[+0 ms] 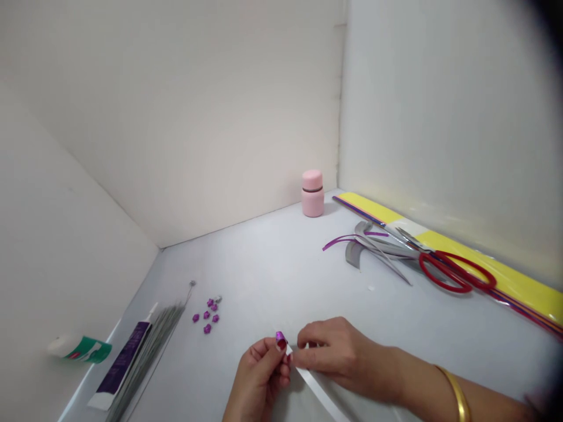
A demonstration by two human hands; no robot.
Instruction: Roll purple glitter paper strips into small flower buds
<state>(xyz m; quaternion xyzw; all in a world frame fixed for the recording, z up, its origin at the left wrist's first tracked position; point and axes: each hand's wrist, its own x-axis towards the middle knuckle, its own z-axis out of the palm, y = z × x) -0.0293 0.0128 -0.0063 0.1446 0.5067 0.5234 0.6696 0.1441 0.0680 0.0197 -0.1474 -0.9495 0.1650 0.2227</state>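
My left hand (264,375) pinches a paper strip by its curled end, where the shiny purple face (280,337) shows. The white underside (323,395) of the strip runs down to the bottom edge of the view. Close on the right, my right hand (336,354) has its fingers closed at the strip just beside the curl; its fingertips are partly hidden. Several small purple folded stars (206,315) lie on the table left of my hands, with a silver one (217,299) among them.
A bundle of thin wires (149,351), a purple glue tube (125,358) and a green-and-white tube (83,349) are at left. A pink jar (312,194) stands at the back. At right, red-handled scissors (457,272) rest by loose strips (367,243) and a yellow packet (461,249).
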